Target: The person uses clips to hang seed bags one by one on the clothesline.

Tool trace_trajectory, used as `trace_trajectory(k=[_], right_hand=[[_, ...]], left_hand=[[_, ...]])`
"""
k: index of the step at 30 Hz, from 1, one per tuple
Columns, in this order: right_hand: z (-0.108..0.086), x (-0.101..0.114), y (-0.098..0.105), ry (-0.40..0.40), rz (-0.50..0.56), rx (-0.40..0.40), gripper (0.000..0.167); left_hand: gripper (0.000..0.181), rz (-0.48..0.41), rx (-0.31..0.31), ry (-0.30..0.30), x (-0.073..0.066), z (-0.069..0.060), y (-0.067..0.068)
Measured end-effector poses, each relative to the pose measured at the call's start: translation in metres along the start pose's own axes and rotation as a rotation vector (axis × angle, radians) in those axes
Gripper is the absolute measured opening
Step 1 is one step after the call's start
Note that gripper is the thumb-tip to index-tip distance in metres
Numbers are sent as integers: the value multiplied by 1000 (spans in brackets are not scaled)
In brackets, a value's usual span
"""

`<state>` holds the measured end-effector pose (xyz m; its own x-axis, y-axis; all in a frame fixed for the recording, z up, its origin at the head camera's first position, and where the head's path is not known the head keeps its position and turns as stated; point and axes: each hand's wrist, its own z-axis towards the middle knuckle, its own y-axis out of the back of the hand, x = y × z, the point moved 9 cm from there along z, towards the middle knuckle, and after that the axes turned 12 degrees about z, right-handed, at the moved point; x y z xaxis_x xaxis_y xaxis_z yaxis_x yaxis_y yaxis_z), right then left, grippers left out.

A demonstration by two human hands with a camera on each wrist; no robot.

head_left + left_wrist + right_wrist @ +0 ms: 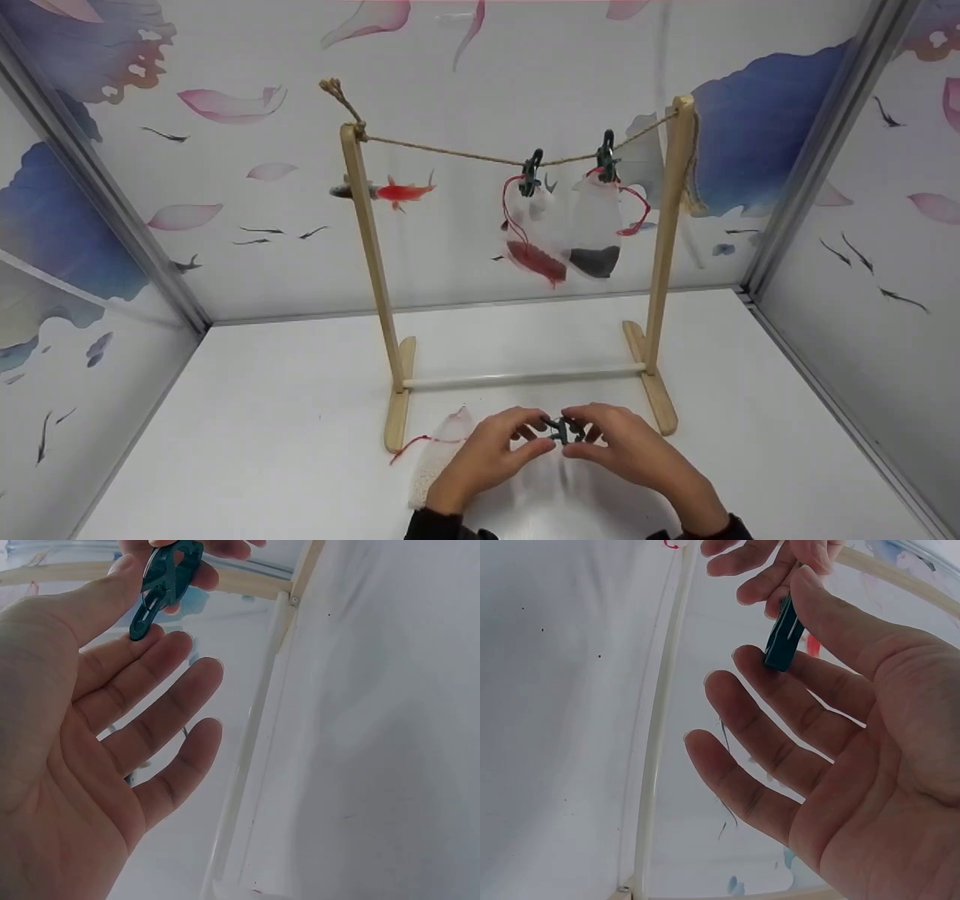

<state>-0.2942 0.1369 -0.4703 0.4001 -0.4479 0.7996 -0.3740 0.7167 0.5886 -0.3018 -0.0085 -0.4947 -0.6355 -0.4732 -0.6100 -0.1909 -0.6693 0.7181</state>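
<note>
A dark green plastic clothespin (562, 430) is held between both hands above the white table, in front of a wooden drying rack. My left hand (495, 454) pinches one end of it between thumb and index finger; the other fingers spread loosely in the left wrist view. From the other side my right hand (630, 446) pinches the clothespin, whose green body (784, 641) shows in the right wrist view. Beside my left forearm, partly covered by it, lies a white mesh drawstring pouch (450, 431) with a red cord and pale contents.
The rack's left post (371, 262) and right post (666, 247) carry a sagging rope (450, 152). Two similar clothespins hold a pouch with reddish contents (536, 259) and one with dark contents (596, 261) there. A white crossbar (517, 377) joins the rack's feet. Printed panels enclose the table.
</note>
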Motion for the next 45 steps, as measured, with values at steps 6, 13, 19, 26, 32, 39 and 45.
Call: trace_trajectory(k=[6, 13, 19, 26, 32, 39, 45], right_hand=[[1, -2, -3, -7, 0, 8, 52], [2, -4, -5, -7, -2, 8, 51], [2, -3, -5, -10, 14, 23, 54], [1, -2, -1, -8, 21, 4, 42], [2, -2, -2, -17, 36, -14, 34], [4, 2, -8, -6, 30, -29, 36], [8, 4, -11, 3, 46, -45, 33]], left_hand=[[35, 1, -28, -27, -1, -1, 2], [30, 49, -74, -63, -5, -1, 5], [26, 64, -104, -76, -6, -1, 9], [24, 46, -152, -71, -4, -2, 18], [23, 30, -187, -56, -1, -2, 25], [21, 54, -218, -57, 2, -5, 33], [20, 43, -225, -20, 8, -7, 47]])
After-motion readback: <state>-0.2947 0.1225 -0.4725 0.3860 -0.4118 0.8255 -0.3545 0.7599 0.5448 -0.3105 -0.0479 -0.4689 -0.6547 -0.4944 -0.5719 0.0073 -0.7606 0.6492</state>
